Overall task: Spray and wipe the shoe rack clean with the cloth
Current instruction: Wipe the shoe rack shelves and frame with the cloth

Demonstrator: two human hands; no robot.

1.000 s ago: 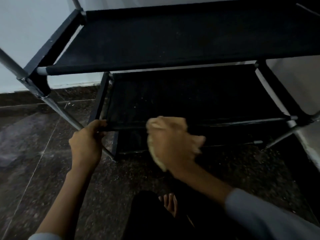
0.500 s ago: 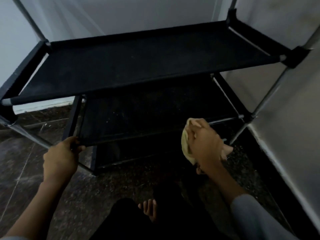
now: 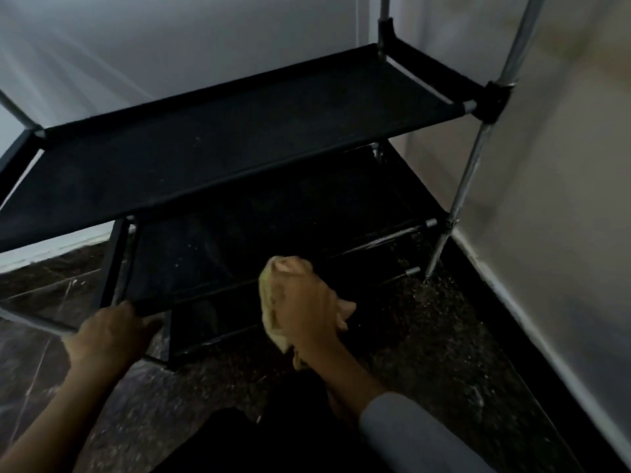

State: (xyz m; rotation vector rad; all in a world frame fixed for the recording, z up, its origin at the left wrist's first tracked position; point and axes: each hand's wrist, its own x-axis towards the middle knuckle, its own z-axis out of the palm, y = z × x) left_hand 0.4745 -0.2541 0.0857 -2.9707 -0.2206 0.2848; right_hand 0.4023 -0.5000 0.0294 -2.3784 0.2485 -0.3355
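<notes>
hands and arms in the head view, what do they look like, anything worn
Both hands are bare, with no gloves, rings or watch visible. The left hand shows a bare forearm almost to the frame's bottom edge. The right hand has a bare wrist, then a light grey long sleeve covering the forearm.

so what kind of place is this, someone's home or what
Probably a home, in a corner of a room or hallway. A black fabric-shelved shoe rack stands against plain pale walls on a dark speckled stone floor. The right hand holds a yellow cloth; the left hand grips the rack's front edge.
</notes>
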